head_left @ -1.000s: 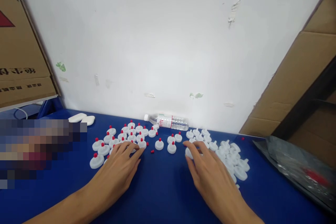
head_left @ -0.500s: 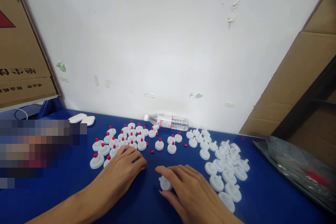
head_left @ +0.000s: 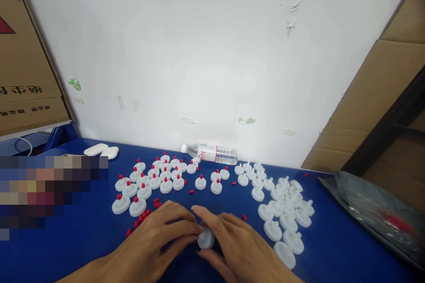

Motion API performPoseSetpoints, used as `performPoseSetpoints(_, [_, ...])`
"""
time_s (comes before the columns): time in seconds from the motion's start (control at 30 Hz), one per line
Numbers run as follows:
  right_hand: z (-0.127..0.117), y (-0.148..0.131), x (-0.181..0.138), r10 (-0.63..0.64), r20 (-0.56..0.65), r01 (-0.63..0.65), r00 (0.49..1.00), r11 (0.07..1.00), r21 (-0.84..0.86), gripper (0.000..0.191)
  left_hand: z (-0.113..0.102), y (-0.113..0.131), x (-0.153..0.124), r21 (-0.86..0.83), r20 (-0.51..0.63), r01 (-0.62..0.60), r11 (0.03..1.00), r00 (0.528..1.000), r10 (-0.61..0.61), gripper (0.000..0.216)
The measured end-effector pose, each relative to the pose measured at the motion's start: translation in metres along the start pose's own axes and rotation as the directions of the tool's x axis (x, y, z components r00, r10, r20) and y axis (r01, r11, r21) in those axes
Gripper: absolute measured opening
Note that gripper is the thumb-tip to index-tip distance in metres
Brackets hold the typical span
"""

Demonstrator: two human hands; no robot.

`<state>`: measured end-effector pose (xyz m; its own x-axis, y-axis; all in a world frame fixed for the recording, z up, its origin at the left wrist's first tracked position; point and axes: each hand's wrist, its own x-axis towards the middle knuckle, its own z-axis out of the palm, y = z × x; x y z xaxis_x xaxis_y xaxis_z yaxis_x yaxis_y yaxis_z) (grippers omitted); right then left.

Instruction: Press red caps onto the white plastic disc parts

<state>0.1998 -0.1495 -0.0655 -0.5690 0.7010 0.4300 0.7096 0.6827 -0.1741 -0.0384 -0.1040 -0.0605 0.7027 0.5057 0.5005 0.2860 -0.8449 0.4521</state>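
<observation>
The white disc cap (head_left: 206, 239) now sits low in the middle of the blue bench (head_left: 332, 247), pinched between both hands. A second ago the right hand (head_left: 239, 243) was out at about two o'clock, picking this piece from the uncapped pile; half a second ago it had dragged it to the centre alone. Now the left hand (head_left: 159, 241) has come across from the capped cluster to meet it, and the fingertips of both close round the disc from nine and three o'clock. Each grip looks clamped on the cap, the left one's thumb and forefinger pressing at its top; I cannot tell whether a red plug is between them. The work looks to have gone from fetching to fitting.

Just at ten o'clock from the left hand lies a scatter of loose red plugs (head_left: 144, 216), touching or nearly touching its knuckles. One stray plug (head_left: 244, 217) lies at twelve o'clock beyond the right hand. Further out, at eleven o'clock, stand the discs with red tips (head_left: 156, 181); at two o'clock the plain white discs (head_left: 282, 212). A water bottle (head_left: 212, 154) lies on its side against the wall at twelve. A dark plastic bag (head_left: 375, 212) sits far right, cardboard boxes (head_left: 29, 62) on the left. Nothing stands between the hands and either pile.
</observation>
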Motion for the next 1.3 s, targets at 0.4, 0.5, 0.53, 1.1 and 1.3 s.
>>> performPoseSetpoints(0.4, [0.004, -0.003, 0.001, 0.0, 0.009, 0.0, 1.0, 0.999, 0.041, 0.088, -0.002, 0.001, 0.003, 0.102, 0.045, 0.036, 0.994, 0.998, -0.041, 0.025])
performPoseSetpoints(0.5, [0.013, -0.003, -0.001, -0.004, -0.004, 0.004, 1.0, 0.996, 0.094, 0.092, -0.004, -0.001, 0.005, 0.168, 0.073, 0.014, 0.986, 0.997, -0.027, 0.039])
performPoseSetpoints(0.53, [0.016, -0.003, -0.003, -0.002, -0.006, 0.002, 1.0, 0.994, 0.107, 0.096, -0.004, -0.002, 0.006, 0.171, 0.081, 0.003, 0.985, 0.997, -0.017, 0.041])
performPoseSetpoints(1.1, [0.042, -0.005, -0.006, -0.006, -0.012, 0.009, 1.0, 0.98, 0.196, 0.115, 0.003, 0.01, 0.004, 0.077, 0.023, -0.075, 0.994, 0.997, 0.074, 0.032])
performPoseSetpoints(1.3, [0.049, -0.008, 0.001, 0.051, -0.077, -0.028, 0.996, 0.962, 0.273, 0.119, 0.002, 0.018, 0.01, 0.166, 0.02, -0.118, 0.979, 0.993, 0.117, 0.027])
